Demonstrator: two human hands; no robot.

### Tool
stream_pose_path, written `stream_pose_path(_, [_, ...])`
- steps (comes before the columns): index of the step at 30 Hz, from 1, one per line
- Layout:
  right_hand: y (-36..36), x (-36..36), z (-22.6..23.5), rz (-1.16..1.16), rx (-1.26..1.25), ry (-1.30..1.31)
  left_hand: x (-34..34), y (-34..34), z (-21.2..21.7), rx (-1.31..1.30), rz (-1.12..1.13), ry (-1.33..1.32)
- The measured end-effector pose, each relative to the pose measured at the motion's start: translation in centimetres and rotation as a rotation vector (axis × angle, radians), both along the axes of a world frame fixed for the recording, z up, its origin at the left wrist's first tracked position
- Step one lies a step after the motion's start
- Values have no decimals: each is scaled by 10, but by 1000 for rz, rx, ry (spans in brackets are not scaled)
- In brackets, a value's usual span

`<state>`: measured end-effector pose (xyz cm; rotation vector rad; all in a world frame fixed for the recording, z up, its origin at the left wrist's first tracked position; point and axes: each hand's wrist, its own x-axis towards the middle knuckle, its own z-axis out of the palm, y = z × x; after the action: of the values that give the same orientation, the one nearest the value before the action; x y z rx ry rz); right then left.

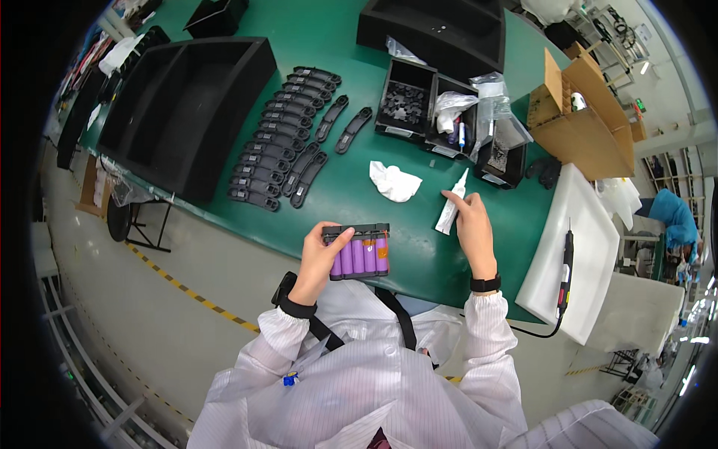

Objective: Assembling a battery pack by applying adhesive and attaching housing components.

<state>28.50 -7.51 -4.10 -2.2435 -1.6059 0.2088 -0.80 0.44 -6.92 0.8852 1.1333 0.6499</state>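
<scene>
White coat (329, 396) foremost, left fingers (343, 239) grip, partly hiding, a battery pack (360, 259); right fingers (461, 203) pinch a tube (446, 217).

Bright, even light; white glare streaks (700, 340) at right rim (edges curved, corners black).

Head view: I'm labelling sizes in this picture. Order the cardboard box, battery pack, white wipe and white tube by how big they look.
1. Cardboard box
2. Battery pack
3. White wipe and white tube, unranked: the tube is longer, the wipe wider.
</scene>
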Motion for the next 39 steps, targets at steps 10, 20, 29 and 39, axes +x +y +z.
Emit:
stream_pose_path(10, [-20,-9,-5,-59,382,16,1,-1,-2,45,0,8])
stream_pose_path(20, [-38,-127,33,-502,438,1446,0,-2,-7,102,-16,26])
stream_pose_path(29, [-40,-144,12,-450,370,1393,-2,-1,-5,98,-33,56])
stream_pose_path(39, [-40,-151,7,-379,338,1359,-2,-1,-9,103,-34,50])
